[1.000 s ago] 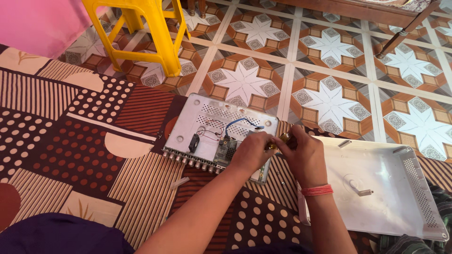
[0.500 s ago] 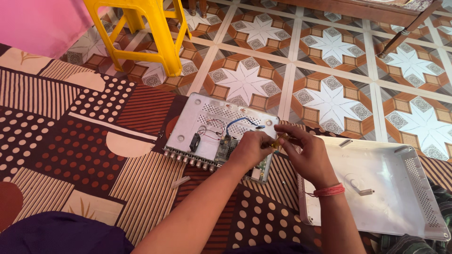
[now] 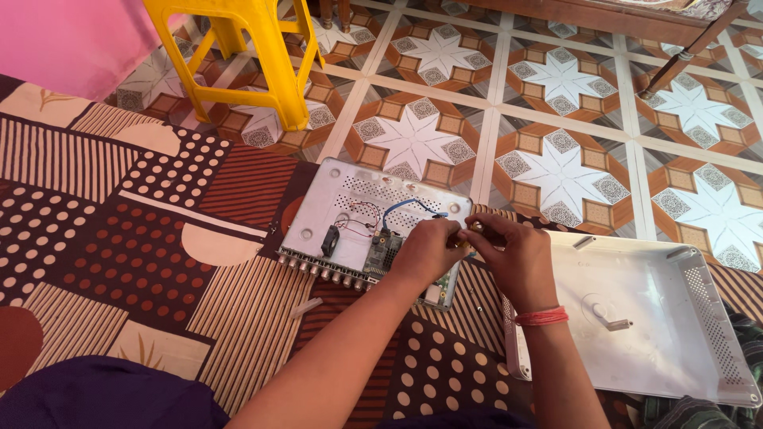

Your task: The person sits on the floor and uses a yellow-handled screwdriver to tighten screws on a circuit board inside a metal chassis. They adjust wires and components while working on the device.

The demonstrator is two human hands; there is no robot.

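Being worked at centre frame is an opened white metal electronics chassis [image 3: 362,218] w/ a small circuit board, lying on a patterned brown and maroon floor mat [image 3: 143,262]. Both hands are being held together over its right edge: the left hand [image 3: 429,250] is being curled down over the board area, fingers pinched narrow on something small near the blue wire [image 3: 405,208]; the right hand [image 3: 509,254], w/ a red thread band [image 3: 540,317] at the wrist, is being pinched toward the same spot. What exactly is being gripped cannot be told, as it is too small and is covered by the fingers.

Risks, as judged: a tiny part or screw could be slipping from the pinch and getting lost in the busy mat pattern; the thin red and blue wires could be getting tugged or snapped if the hands are pulling sideways; the board could be getting flexed under the left palm.

A white plastic cover w/ vented sides [image 3: 636,318] is lying at lower right, partly cut off by the frame edge. A yellow plastic stool [image 3: 246,56] is standing at upper left, its top cut off. The chassis's right end is being hidden by the hands.
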